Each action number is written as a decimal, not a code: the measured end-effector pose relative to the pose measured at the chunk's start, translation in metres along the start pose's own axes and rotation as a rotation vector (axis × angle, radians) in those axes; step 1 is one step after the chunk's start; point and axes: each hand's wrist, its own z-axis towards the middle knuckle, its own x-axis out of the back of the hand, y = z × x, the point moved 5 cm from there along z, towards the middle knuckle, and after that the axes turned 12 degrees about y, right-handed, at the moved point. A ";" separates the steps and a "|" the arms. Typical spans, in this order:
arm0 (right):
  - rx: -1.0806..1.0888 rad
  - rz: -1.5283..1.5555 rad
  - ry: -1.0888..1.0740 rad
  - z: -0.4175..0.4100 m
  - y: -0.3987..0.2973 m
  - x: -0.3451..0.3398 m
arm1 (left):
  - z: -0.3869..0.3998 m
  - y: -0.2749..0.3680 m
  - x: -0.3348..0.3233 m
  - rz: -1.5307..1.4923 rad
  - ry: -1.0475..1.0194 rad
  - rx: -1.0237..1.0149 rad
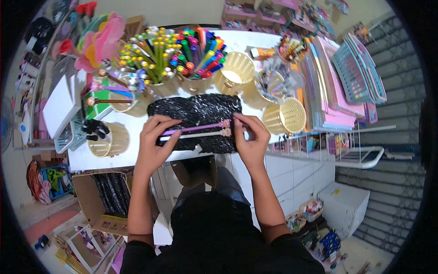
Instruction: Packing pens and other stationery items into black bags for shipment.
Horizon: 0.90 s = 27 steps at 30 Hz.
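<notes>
A shiny black plastic-wrapped bundle (195, 108) lies at the front of the white table, before my body. Two slim pens rest side by side across it, a purple pen (198, 128) above a white pen (195, 135), each with a pinkish figure at its right end. My left hand (154, 137) grips the bundle's left side, its thumb over the white pen and its fingers above the purple one. At the right edge, my right hand (253, 138) holds the bundle between curled fingers and thumb. My left palm hides the pens' left ends.
Woven cream baskets ring the bundle, one with yellow-tipped pens (159, 56), another with coloured markers (202, 58). An upright basket (285, 116) stands right of my right hand. Stacked folders (330, 85) line the right. Below the table's left side, an open carton (84, 195) contains black bundles.
</notes>
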 end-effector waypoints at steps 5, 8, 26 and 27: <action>0.060 0.011 0.028 -0.006 -0.001 0.016 | -0.010 0.009 -0.001 0.048 0.119 -0.088; 0.188 -0.151 -0.047 -0.007 -0.034 0.018 | -0.026 0.013 0.007 0.046 0.234 -0.180; 0.348 0.127 -0.624 -0.003 -0.186 -0.141 | 0.002 0.054 0.132 0.314 0.564 0.002; 0.347 0.112 -0.614 -0.003 -0.185 -0.154 | 0.011 0.045 0.138 0.335 0.592 0.051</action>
